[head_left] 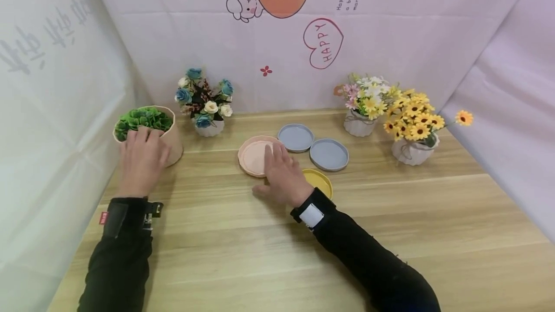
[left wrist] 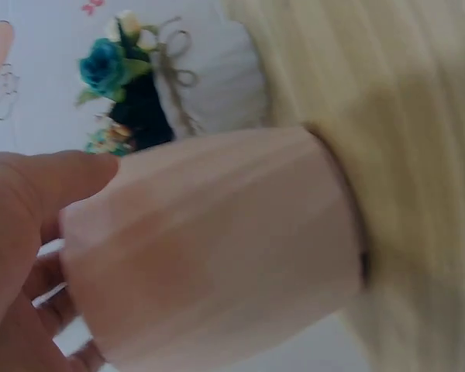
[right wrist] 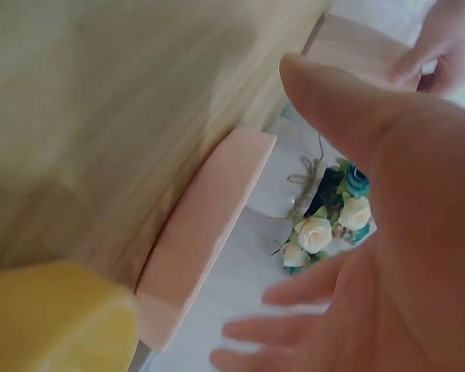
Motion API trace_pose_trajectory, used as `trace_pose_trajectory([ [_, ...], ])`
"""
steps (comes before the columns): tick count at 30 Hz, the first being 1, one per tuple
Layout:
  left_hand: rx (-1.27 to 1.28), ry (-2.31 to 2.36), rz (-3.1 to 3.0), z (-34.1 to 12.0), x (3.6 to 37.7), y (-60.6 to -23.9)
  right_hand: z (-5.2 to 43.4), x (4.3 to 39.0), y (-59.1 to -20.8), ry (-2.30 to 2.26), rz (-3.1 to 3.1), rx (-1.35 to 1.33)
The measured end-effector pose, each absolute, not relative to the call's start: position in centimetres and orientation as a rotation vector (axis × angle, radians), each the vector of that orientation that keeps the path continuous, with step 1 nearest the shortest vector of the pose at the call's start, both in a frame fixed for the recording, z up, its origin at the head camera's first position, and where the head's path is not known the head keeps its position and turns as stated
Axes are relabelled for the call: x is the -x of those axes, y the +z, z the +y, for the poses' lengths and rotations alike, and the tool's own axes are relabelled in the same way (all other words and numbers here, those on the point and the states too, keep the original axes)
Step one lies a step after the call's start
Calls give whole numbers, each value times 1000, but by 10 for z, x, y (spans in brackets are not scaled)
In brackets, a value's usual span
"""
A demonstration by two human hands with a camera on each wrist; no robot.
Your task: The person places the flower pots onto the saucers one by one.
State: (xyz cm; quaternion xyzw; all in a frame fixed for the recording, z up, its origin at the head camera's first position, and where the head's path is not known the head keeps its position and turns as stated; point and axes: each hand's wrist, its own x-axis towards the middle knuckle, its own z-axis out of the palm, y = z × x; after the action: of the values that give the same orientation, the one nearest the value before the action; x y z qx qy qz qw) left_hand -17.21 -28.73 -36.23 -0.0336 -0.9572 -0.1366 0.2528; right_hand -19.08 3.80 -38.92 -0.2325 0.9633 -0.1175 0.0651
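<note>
My left hand point(head_left: 140, 162) is at the rim of a pale pink pot point(head_left: 173, 146) holding a green leafy plant point(head_left: 143, 118). Its thumb lies along the rim of the pot point(left wrist: 217, 248) in the left wrist view, and its bent fingers reach over the top edge; the fingertips are partly hidden. My right hand point(head_left: 284, 175) hovers with extended fingers over the near right edge of a pink scalloped dish point(head_left: 253, 155), holding nothing. Behind that hand a yellow dish point(head_left: 321, 182) is partly covered. The pink dish point(right wrist: 201, 232) appears edge-on in the right wrist view.
Two grey-blue dishes point(head_left: 296, 137) lie beyond and right of my right hand. A blue and white flower pot point(head_left: 210, 126) stands at the back left. At the back right are a mixed flower pot point(head_left: 360, 123) and a yellow flower pot point(head_left: 412, 152). Cloth hangs behind.
</note>
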Motion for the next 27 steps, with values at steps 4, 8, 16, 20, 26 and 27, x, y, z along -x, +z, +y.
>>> trace_pose_trajectory([
  [4, 103, -377, -2609, -294, 176, -369, 36, 195, -390, -436, 2961, 551],
  [8, 109, -356, -2636, -298, 180, -376, 31, 202, -393, -499, 2989, 439],
  [16, 125, -313, -2654, -297, 183, -381, 19, 208, -399, -507, 3062, 318],
  [20, 143, -318, -2645, -295, 183, -380, 18, 208, -398, -542, 3046, 319],
  [26, 166, -324, -2630, -294, 183, -377, 20, 209, -393, -624, 2923, 357],
  [27, 168, -326, -2632, -294, 183, -376, 21, 210, -392, -625, 2908, 369],
])
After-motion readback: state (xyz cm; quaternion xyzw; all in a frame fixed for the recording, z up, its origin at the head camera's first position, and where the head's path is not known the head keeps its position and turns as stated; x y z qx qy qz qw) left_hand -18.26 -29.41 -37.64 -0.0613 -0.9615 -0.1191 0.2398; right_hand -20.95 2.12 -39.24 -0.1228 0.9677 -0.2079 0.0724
